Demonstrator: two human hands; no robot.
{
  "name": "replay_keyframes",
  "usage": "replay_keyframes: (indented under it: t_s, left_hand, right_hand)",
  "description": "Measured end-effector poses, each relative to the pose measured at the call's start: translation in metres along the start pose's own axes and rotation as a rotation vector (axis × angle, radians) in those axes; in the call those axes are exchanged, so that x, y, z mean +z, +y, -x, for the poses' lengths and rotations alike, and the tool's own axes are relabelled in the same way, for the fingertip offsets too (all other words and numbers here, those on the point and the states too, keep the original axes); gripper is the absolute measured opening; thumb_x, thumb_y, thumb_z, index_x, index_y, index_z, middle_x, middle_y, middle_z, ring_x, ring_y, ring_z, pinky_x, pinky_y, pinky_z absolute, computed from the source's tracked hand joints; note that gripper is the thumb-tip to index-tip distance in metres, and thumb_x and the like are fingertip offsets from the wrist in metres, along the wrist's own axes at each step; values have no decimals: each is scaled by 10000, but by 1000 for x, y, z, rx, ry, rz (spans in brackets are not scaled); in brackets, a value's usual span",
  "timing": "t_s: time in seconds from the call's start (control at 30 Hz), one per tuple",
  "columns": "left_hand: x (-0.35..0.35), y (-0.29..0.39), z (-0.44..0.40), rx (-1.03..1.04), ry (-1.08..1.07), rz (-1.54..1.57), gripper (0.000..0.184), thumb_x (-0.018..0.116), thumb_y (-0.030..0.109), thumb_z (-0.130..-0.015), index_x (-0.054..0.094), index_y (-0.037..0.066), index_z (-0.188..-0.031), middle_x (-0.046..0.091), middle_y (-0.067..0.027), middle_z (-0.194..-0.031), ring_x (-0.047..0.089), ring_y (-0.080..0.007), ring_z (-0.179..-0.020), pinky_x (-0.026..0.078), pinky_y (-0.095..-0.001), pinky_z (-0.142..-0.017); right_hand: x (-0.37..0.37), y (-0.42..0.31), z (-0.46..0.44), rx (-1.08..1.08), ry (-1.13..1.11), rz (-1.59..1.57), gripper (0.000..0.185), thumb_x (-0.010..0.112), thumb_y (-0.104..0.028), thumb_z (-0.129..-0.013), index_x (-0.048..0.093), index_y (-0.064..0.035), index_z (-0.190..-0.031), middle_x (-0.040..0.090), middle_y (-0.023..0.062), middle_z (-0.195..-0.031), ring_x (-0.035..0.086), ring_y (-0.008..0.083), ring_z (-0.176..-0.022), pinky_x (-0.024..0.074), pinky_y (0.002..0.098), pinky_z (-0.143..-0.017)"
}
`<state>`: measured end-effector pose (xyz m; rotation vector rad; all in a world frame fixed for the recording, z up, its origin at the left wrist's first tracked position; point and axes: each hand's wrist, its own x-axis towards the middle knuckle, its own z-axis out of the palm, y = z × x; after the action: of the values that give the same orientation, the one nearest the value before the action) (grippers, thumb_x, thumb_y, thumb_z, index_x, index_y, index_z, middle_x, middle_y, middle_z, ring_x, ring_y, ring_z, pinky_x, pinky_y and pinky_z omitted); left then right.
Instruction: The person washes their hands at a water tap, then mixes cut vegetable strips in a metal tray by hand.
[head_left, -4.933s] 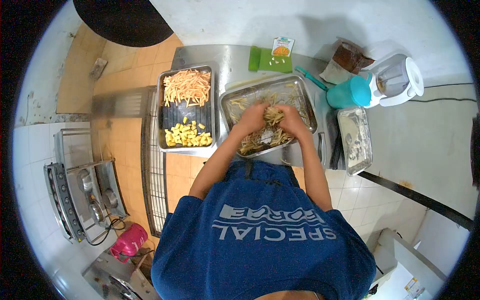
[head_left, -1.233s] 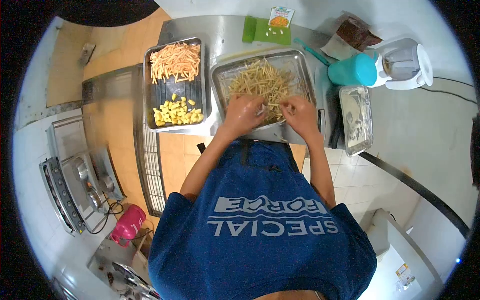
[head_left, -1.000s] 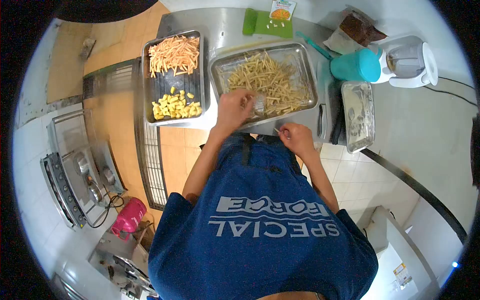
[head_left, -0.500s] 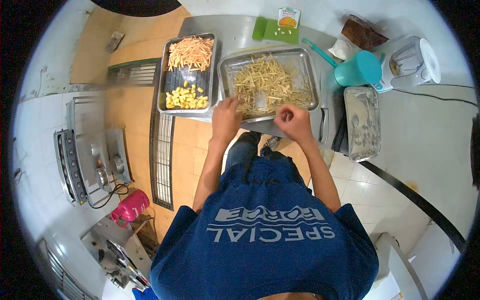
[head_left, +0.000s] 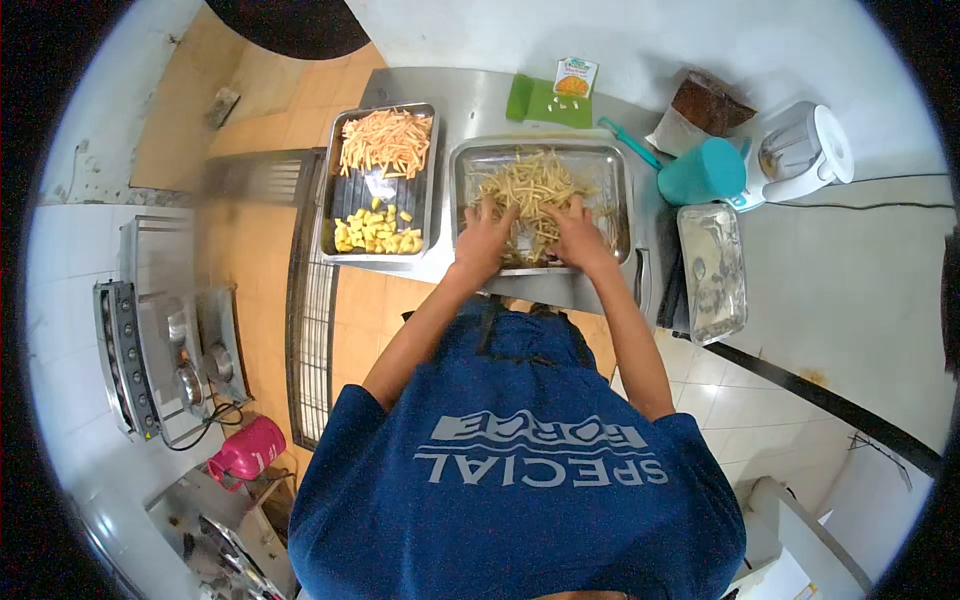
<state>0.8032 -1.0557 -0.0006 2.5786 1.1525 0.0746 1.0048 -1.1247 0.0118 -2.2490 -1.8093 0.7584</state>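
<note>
A metal tray (head_left: 623, 170) holds a heap of thin, pale yellow-green cut strips (head_left: 535, 182), which look like potato. My left hand (head_left: 484, 242) reaches over the near rim into the heap's left side, its fingers spread on the strips. On the right side, my right hand (head_left: 578, 236) rests with fingers apart against the same heap. Strips lie between the two hands, and some fingertips are hidden among them. To the left, a second tray (head_left: 329, 215) carries orange strips (head_left: 385, 143) at the far end and yellow chunks (head_left: 378, 232) at the near end.
At the back are a green board (head_left: 548, 104) and a food packet (head_left: 575, 78). A teal jug (head_left: 703, 172), a blender (head_left: 805, 155), a brown bag (head_left: 708, 103) and a foil tray (head_left: 713, 275) stand right. A knife (head_left: 643, 280) lies beside the strip tray.
Both hands have moved forward from the near edge into the strips, and their fingers have spread. The strips are gathered into a tighter heap. The view has shifted slightly.
</note>
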Motion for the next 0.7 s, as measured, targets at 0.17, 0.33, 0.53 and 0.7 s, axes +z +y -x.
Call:
replay_keyframes:
  t_s: [0.17,0.33,0.53,0.7]
  left_hand:
    - [0,-17,-40,34,-143,228,762,759,9,-710,475,109,-1410,463,-270,-1312,604,-489,-1084,594,-477,-832]
    - [-25,-26,-62,124,-94,649,586,691,-42,-714,617,24,-1292,628,-241,-1277,607,-436,-1160,490,-475,-1000]
    - [-46,-36,-72,280,-104,806,616,678,58,-816,542,78,-1417,635,-238,-1301,607,-386,-1214,471,-451,-1031]
    - [-79,-38,-72,71,-347,403,610,714,149,-850,537,111,-1432,600,-227,-1368,564,-395,-1266,424,-453,-1106]
  right_hand:
    - [25,1,-42,-262,237,-126,648,755,39,-628,639,-79,-1254,602,203,-1126,594,413,-1112,518,451,-931]
    - [-31,-17,-26,-90,224,-508,412,755,-8,-746,700,-14,-1154,716,182,-1074,678,301,-997,522,394,-905]
    - [-83,-5,-20,-237,3,-672,607,741,-40,-849,558,-59,-1427,620,125,-1371,592,207,-1226,470,346,-1045]
    - [-71,23,-32,-131,79,-627,715,811,-140,-764,561,-158,-1433,557,179,-1454,529,329,-1343,400,402,-1139]
